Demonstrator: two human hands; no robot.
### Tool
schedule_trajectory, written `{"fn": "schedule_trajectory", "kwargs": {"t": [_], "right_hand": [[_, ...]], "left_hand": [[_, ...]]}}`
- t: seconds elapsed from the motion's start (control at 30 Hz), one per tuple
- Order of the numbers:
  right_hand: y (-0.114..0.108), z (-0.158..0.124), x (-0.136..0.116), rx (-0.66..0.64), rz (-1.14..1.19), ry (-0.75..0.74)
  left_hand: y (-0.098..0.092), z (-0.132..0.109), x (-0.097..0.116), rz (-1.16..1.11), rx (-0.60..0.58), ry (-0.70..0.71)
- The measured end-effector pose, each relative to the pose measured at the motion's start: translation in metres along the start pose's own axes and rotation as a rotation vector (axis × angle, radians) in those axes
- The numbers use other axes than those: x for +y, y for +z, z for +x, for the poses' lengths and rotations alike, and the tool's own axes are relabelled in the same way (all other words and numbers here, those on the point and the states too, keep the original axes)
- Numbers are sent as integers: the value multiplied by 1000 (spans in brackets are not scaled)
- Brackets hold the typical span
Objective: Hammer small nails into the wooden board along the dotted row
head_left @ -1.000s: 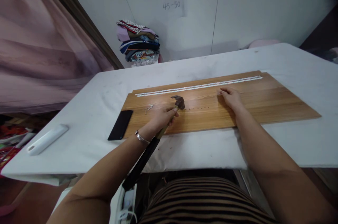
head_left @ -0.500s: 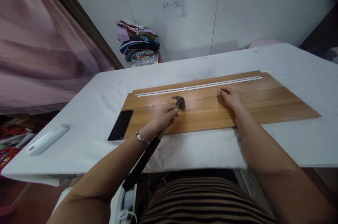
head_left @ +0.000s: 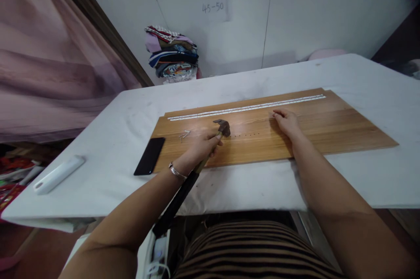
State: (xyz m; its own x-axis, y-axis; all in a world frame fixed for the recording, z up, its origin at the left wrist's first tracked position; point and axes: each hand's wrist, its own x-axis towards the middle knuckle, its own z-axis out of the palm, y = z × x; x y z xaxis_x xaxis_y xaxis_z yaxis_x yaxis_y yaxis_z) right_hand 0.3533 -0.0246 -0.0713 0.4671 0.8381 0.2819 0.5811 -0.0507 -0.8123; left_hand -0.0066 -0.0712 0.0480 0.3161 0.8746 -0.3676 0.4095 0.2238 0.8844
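My left hand point(head_left: 206, 145) is wrapped round the neck of a claw hammer point(head_left: 224, 128), close below its brown metal head. The black grip slants down toward me, past the table's front edge. The hammer head is over the wooden board point(head_left: 341, 125), at the left end of a row of small dark dots. To the right of that row, my right hand point(head_left: 286, 122) rests on the board with thumb and fingers drawn together; anything between them is too small to make out. Several loose nails point(head_left: 185, 135) lie on the board left of the hammer.
A black phone point(head_left: 149, 156) overlaps the board's left corner. On the white-covered table point(head_left: 108, 139) lies a white-handled tool point(head_left: 59, 174), far left. Two pale strips point(head_left: 246, 107) run along the board's far side. Folded clothes point(head_left: 173, 53) are stacked behind the table, against the wall.
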Motion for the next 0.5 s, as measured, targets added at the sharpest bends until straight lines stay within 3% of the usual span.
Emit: {"fn": "schedule_trajectory", "kwargs": {"t": [0.5], "right_hand": [[-2,-2,-5,-13,0,7]], "left_hand": [[-2,2,-2,-12,30,12]]}}
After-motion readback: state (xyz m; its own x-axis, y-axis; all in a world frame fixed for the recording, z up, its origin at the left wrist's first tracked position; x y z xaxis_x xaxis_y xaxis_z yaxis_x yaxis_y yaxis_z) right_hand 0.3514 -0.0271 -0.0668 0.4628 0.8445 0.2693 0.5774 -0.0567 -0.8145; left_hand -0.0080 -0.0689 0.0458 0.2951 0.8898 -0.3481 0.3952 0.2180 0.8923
